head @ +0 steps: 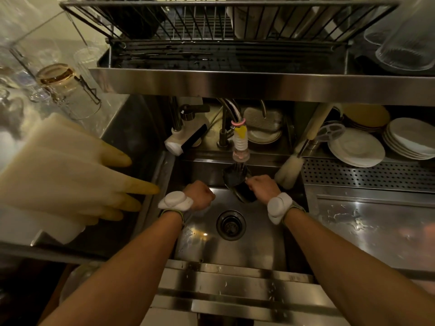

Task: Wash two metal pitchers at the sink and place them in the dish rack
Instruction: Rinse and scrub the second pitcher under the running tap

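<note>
Here, right hand (pixel 263 186) tight around pitcher (pixel 236 182).

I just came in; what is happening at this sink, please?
A person is rinsing a metal pitcher in the sink. The right hand holds it tilted under the running tap. The left hand is curled beside it, with nothing visible in it. The pitcher is not yet in the dish rack above.

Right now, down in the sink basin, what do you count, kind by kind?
Pitcher: 1
Hands: 2, left hand and right hand
Brush: 1
Drain: 1
Total: 5
</note>
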The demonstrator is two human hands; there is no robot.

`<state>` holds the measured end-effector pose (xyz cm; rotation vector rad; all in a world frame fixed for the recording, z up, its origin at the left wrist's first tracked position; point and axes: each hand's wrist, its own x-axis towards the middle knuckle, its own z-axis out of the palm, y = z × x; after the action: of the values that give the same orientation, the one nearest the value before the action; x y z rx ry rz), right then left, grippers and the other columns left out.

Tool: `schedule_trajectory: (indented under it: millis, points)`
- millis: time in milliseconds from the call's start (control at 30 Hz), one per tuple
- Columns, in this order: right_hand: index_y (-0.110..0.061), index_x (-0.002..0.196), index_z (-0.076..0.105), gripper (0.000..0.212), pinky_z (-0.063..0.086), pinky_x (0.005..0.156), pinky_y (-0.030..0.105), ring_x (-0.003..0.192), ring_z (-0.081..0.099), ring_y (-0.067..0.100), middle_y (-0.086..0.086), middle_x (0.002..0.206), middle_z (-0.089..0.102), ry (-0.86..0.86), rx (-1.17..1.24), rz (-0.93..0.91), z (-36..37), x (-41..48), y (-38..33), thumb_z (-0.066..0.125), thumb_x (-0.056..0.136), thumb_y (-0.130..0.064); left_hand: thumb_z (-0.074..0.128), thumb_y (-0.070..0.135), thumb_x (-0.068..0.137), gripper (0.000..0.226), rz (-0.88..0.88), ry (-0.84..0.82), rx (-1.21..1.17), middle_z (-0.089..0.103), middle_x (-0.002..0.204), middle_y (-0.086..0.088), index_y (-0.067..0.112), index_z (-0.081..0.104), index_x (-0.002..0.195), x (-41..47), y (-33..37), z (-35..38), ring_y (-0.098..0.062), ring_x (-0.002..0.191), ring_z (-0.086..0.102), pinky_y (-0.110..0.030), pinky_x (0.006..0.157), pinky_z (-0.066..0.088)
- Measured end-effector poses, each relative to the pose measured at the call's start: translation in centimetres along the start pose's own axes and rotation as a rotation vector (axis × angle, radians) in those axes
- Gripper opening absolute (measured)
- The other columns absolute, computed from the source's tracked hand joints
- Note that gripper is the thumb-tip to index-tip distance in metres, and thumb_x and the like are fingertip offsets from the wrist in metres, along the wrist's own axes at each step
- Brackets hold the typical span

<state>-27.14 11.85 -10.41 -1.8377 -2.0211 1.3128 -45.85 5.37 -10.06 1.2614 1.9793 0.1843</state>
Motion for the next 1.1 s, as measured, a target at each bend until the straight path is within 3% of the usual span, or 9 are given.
schedule_trajectory:
  millis: [100, 200, 300, 433, 567, 800, 900, 1000, 1100]
  points:
    - [-0.021, 0.055, 0.048, 0.039, 0.029, 0.051, 0.022, 0.057, 0.043, 0.009, -0.001, 0.062, 0.048, 0.047, -0.072, -0.038, -1.1, -0.6, 0.0, 0.051, 0.093, -0.026, 0.058, 0.029, 0.085, 0.027, -0.003, 0.002, 0.017, 0.074, 0.097, -0.011, 0.01, 0.075, 0.096, -0.6, 0.4, -0.2, -0.025, 0.097, 0.068, -0.036, 0.09, 0.054]
    - [-0.02, 0.058, 0.052, 0.035, 0.031, 0.051, 0.021, 0.064, 0.05, 0.012, -0.005, 0.062, 0.05, 0.082, -0.241, -0.106, -2.0, -1.5, -0.1, 0.058, 0.089, -0.035, 0.059, 0.03, 0.085, 0.028, 0.014, 0.016, 0.024, 0.074, 0.098, -0.011, 0.01, 0.074, 0.097, -1.4, 1.0, -0.5, -0.026, 0.096, 0.068, -0.035, 0.088, 0.055]
    - [-0.022, 0.055, 0.052, 0.036, 0.039, 0.062, 0.027, 0.072, 0.056, 0.019, 0.001, 0.066, 0.056, 0.122, -0.393, -0.15, -3.0, -2.6, -0.2, 0.06, 0.086, -0.038, 0.06, 0.031, 0.085, 0.028, 0.029, 0.033, 0.032, 0.074, 0.099, -0.01, 0.01, 0.074, 0.098, -2.2, 1.6, -0.9, -0.026, 0.097, 0.067, -0.035, 0.088, 0.055]
    - [-0.017, 0.071, 0.064, 0.027, 0.035, 0.076, 0.031, 0.084, 0.059, 0.024, 0.005, 0.08, 0.063, 0.211, -0.54, -0.185, -4.4, -3.8, -1.3, 0.061, 0.085, -0.04, 0.06, 0.032, 0.084, 0.031, 0.047, 0.055, 0.053, 0.072, 0.104, -0.012, 0.01, 0.073, 0.101, -3.0, 2.3, -1.2, -0.028, 0.1, 0.067, -0.036, 0.087, 0.055]
    - [-0.022, 0.07, 0.061, 0.023, 0.03, 0.093, 0.04, 0.094, 0.057, 0.025, 0.004, 0.085, 0.064, 0.238, -0.689, -0.216, -4.8, -4.0, -2.3, 0.061, 0.081, -0.042, 0.059, 0.031, 0.087, 0.031, 0.071, 0.075, 0.062, 0.073, 0.102, -0.012, 0.007, 0.072, 0.102, -3.8, 2.8, -1.4, -0.029, 0.097, 0.067, -0.038, 0.087, 0.056]
    - [-0.019, 0.088, 0.068, 0.026, 0.025, 0.099, 0.043, 0.105, 0.052, 0.026, 0.005, 0.097, 0.065, 0.255, -0.839, -0.25, -5.3, -4.6, -3.2, 0.06, 0.083, -0.043, 0.058, 0.029, 0.088, 0.031, 0.083, 0.076, 0.072, 0.072, 0.1, -0.014, 0.005, 0.072, 0.102, -4.2, 2.6, -1.6, -0.029, 0.095, 0.068, -0.039, 0.087, 0.056]
    - [-0.019, 0.079, 0.065, 0.026, 0.029, 0.094, 0.041, 0.096, 0.056, 0.025, 0.004, 0.089, 0.064, 0.234, -0.775, -0.222, -5.3, -4.5, -3.1, 0.06, 0.083, -0.044, 0.058, 0.029, 0.087, 0.03, 0.08, 0.073, 0.052, 0.074, 0.098, -0.013, 0.007, 0.073, 0.1, -4.2, 2.7, -1.5, -0.027, 0.094, 0.068, -0.037, 0.089, 0.055]
    - [-0.015, 0.062, 0.056, 0.039, 0.037, 0.073, 0.031, 0.072, 0.055, 0.021, 0.001, 0.067, 0.056, 0.167, -0.472, -0.124, -5.0, -4.1, -2.3, 0.059, 0.087, -0.046, 0.057, 0.03, 0.089, 0.03, 0.107, 0.018, -0.022, 0.074, 0.092, -0.01, 0.006, 0.074, 0.098, -3.8, 3.2, -0.8, -0.022, 0.087, 0.068, -0.035, 0.087, 0.054]
    - [-0.012, 0.056, 0.052, 0.046, 0.042, 0.062, 0.032, 0.061, 0.052, 0.022, 0.006, 0.062, 0.055, 0.125, -0.087, -0.027, -4.2, -3.3, -1.8, 0.055, 0.091, -0.042, 0.052, 0.033, 0.095, 0.035, 0.1, -0.085, -0.249, 0.068, 0.083, -0.01, 0.002, 0.069, 0.099, -3.6, 4.5, 0.5, -0.016, 0.066, 0.061, -0.025, 0.066, 0.052]
